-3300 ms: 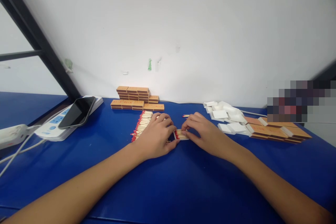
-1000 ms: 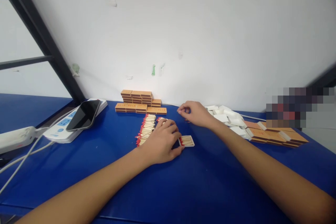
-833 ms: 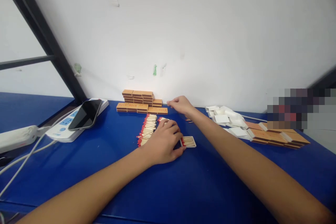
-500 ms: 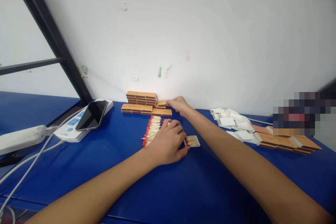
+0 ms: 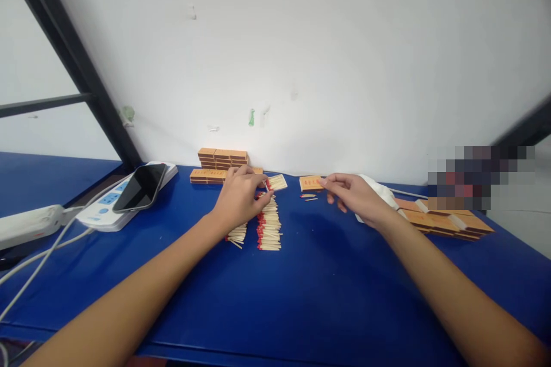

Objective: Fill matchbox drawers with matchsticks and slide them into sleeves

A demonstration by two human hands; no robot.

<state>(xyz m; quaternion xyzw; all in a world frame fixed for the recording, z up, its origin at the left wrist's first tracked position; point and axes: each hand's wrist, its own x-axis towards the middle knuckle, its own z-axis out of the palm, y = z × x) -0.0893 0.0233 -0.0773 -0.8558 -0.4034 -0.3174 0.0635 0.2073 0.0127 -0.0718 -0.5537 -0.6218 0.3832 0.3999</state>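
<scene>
In the head view my left hand point(image 5: 241, 192) grips the left end of a white matchbox tray point(image 5: 279, 182) filled with red-tipped matches, near the back of the blue table. My right hand point(image 5: 350, 195) pinches the right end of an orange matchbox sleeve point(image 5: 310, 183) between thumb and fingers; its other fingers curl loosely. Tray and sleeve are apart. Two or three loose matches point(image 5: 308, 196) lie just below the sleeve. In front of my left hand are two rows of red-tipped matches point(image 5: 270, 226), the left one partly covered by the hand.
Stacked orange matchboxes point(image 5: 222, 156) stand against the wall behind my left hand. More orange boxes point(image 5: 439, 222) lie at right, near white trays partly hidden by my right hand. At left, a phone point(image 5: 140, 188) rests on a white power strip point(image 5: 101, 219) with trailing cables.
My left hand has moved back toward the stacked boxes with the filled tray. My right hand has drawn the orange sleeve to the right, away from the stack. The view has shifted slightly.
</scene>
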